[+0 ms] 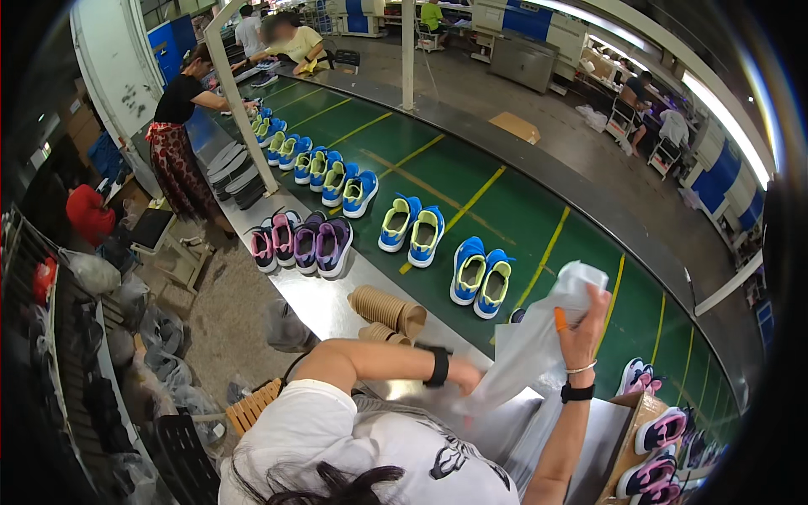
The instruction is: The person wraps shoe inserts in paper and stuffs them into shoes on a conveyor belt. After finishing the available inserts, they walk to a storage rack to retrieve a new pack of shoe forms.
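My right hand (582, 326), an orange cover on one finger, grips the upper part of a whitish translucent plastic bag (526, 349) held up over the near edge of the belt. Blurred by motion, my left hand (465, 375) is at the lower end of the bag; its fingers cannot be made out. A pair of blue shoes with yellow-green lining (480, 278) stands on the green conveyor belt (539, 210) beyond my hands. Part of a dark shoe (517, 316) shows beside the bag. Stacked ribbed brown inserts (387, 311) lie left of my left hand.
More blue shoes (412, 229) line the belt leftward. Dark shoes with pink and purple lining (303, 244) stand on the metal table (316, 295). A cardboard box (644, 412) with shoes is at right. Co-workers stand by the far left belt; a white post (408, 59) rises beyond.
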### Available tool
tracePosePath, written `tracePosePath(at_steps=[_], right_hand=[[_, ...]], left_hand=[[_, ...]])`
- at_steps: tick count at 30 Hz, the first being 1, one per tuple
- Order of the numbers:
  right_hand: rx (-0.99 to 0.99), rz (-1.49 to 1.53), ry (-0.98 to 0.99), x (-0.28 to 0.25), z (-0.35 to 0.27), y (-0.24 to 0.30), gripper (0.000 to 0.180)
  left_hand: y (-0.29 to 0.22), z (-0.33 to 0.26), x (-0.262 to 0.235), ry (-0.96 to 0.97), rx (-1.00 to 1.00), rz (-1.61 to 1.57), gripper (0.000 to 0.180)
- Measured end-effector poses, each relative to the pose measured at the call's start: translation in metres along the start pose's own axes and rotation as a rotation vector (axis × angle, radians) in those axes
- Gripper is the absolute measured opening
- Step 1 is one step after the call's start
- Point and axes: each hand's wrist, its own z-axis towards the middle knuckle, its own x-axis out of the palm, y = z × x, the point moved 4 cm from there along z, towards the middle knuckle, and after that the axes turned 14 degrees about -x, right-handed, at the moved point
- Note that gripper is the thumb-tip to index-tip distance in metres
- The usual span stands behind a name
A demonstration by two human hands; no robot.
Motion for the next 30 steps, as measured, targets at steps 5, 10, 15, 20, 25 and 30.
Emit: tracePosePath(at_steps=[5,10,15,20,25,30], right_hand=[[0.276,0.223,-0.503,-0.007,-0.025,0.044,0.073],[0.507,0.459,-0.694,0.001,-0.08,0.055,0.077],[0.17,0.389,-0.145,0.0,-0.058,0.059,0.031],[0.539,0.233,-0.177,-0.004,-0.091,0.03,0.026],[0.529,0.395,-0.107,0.015,-0.121,0.005,0.056],[0.535,0.096,0.035,0.002,-0.132,0.01,0.06]], left_hand=[[0.018,0.034,0.003,-0.309,-0.125,-1.017,0.04],[-0.044,0.033,-0.042,-0.587,-0.069,-0.951,0.015],[-0.053,0.02,-0.029,-0.844,0.11,-0.158,0.011],[-0.037,0.014,0.018,-0.598,-0.283,-0.707,0.041],[-0.006,0.014,0.011,-0.547,-0.374,-0.534,0.042],[-0.011,0.035,-0.011,-0.497,-0.336,-0.876,0.039]])
